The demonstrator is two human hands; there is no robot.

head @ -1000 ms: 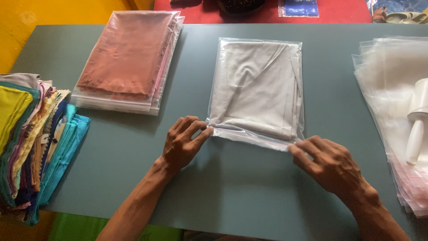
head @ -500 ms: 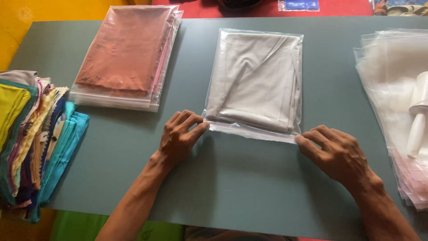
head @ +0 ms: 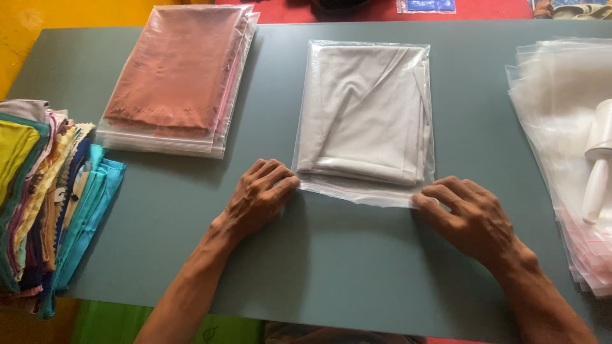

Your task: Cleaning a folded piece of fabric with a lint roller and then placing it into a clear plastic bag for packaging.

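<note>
A clear zip bag (head: 366, 114) with a folded grey-white cloth inside lies flat on the grey-green table (head: 344, 255). My left hand (head: 258, 197) rests on the table with its fingertips pressing the bag's near left corner. My right hand (head: 468, 216) presses the near right corner, at the end of the zip strip. Both hands lie flat on the bag's edge rather than gripping it.
A stack of bagged reddish-brown cloths (head: 178, 76) lies at the back left. Several folded colourful cloths (head: 44, 197) are piled at the left edge. Empty clear bags (head: 567, 127) with a white roller (head: 599, 165) on top sit at the right.
The bag's near edge has shifted slightly and my right hand has slid a little left along the zip strip. My left hand has stayed at the left corner.
</note>
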